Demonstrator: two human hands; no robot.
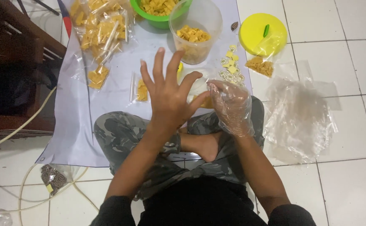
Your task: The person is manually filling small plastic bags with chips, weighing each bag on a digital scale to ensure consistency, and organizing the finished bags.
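White floor tiles [350, 83] surround a pale plastic sheet [74, 134] spread where a person sits cross-legged; on it lie filled snack bags [101, 29], a green bowl [160, 19], a clear tub [195, 31] of yellow chips, and a yellow lid [262, 33] off to one side; a heap of empty clear bags [298, 113] rests on the tiles. The left hand [168, 98] is bare, raised, fingers spread wide, gripping nothing; the right hand [231, 109] wears a thin plastic glove, fingers curled loosely toward the left thumb; whether it pinches anything, I cannot tell. A small half-filled bag [142, 88] lies on the sheet just beyond the left hand; it looks light, slippery and crinkly, its chips brittle, so the empty top edge seems the safest place to hold.
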